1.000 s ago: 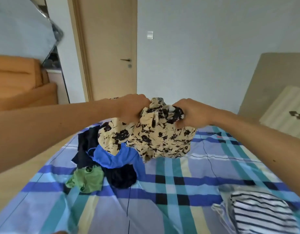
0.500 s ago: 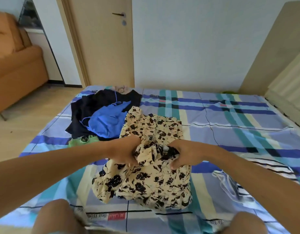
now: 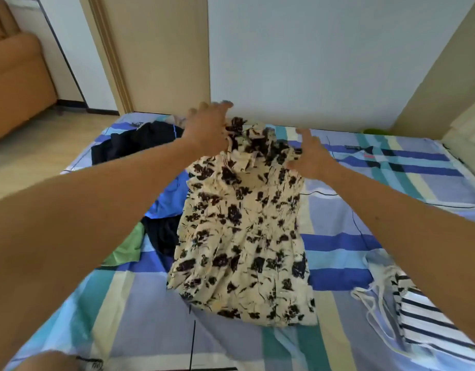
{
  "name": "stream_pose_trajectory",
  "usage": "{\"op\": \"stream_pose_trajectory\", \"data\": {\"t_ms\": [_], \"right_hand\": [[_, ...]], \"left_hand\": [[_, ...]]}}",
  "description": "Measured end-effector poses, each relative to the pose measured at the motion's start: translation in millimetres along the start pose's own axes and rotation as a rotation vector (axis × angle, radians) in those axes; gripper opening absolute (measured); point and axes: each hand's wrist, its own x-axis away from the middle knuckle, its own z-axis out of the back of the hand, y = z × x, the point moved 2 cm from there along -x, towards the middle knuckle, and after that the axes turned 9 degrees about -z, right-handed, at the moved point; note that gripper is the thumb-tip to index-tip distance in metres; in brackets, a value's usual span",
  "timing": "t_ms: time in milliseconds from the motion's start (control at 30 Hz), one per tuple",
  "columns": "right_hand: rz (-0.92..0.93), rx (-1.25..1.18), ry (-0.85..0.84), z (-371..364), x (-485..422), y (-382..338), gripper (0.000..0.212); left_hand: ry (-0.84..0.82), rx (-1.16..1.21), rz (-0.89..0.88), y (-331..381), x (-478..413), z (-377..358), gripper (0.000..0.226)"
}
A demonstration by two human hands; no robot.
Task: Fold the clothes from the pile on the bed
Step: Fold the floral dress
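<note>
A cream garment with black flower print (image 3: 241,236) lies stretched out lengthwise on the plaid bed (image 3: 351,210), its far end still bunched. My left hand (image 3: 208,127) hovers over that far end with fingers spread. On the garment's upper right edge sits my right hand (image 3: 310,153), its fingers straight. Neither hand grips cloth. Left of the garment the pile holds a blue piece (image 3: 169,199), dark clothes (image 3: 134,141) and a green piece (image 3: 126,247).
A black-and-white striped garment (image 3: 429,317) with white straps lies at the bed's right near edge. An orange sofa (image 3: 17,76) stands at far left on the wooden floor. A door (image 3: 156,49) and pale wall are behind the bed. My knee (image 3: 47,361) shows at the bottom left.
Both hands held the bunched flowered garment and brought it down from the pile; now they have let go, fingers open, and the garment lies spread lengthwise on the bed.
</note>
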Motion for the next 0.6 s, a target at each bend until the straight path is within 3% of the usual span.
{"op": "stream_pose_trajectory", "data": {"t_ms": [67, 133, 200, 267, 367, 467, 600], "right_hand": [[-0.025, 0.117, 0.157, -20, -13, 10, 0.089], [0.005, 0.18, 0.162, -61, -2, 25, 0.087], [0.098, 0.14, -0.017, -114, 26, 45, 0.085], [0.169, 0.15, -0.303, -163, 67, 66, 0.089], [0.212, 0.394, -0.558, -232, 118, 103, 0.114], [0.185, 0.526, -0.468, -273, 151, 123, 0.12], [0.111, 0.583, -0.305, -285, 162, 123, 0.112]], "left_hand": [[0.147, -0.068, 0.125, -1, -5, -13, 0.069], [0.118, -0.1, 0.054, 10, 16, -55, 0.063], [-0.045, -0.026, -0.083, 19, 55, -113, 0.056], [-0.312, -0.017, -0.228, 20, 110, -164, 0.058], [-0.702, -0.16, -0.341, 20, 185, -232, 0.095], [-0.762, -0.256, -0.244, 12, 225, -276, 0.122], [-0.692, -0.3, -0.162, 13, 230, -296, 0.117]]}}
